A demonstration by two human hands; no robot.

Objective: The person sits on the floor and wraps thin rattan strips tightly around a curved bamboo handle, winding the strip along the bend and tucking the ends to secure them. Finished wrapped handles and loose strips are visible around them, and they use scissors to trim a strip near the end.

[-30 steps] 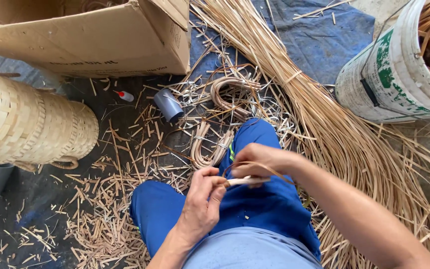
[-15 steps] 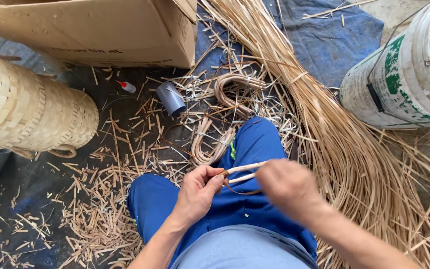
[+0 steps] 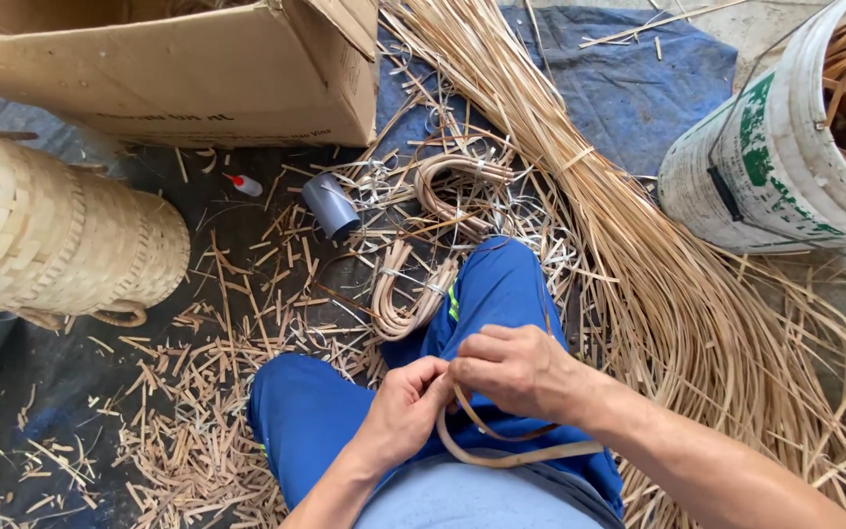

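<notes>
Both hands, left (image 3: 405,411) and right (image 3: 513,372), pinched a thin, pale, springy rattan strip (image 3: 511,453) looped above the blue-trousered lap (image 3: 345,416); light and bendable, it seemed best gripped near its crossing.
</notes>
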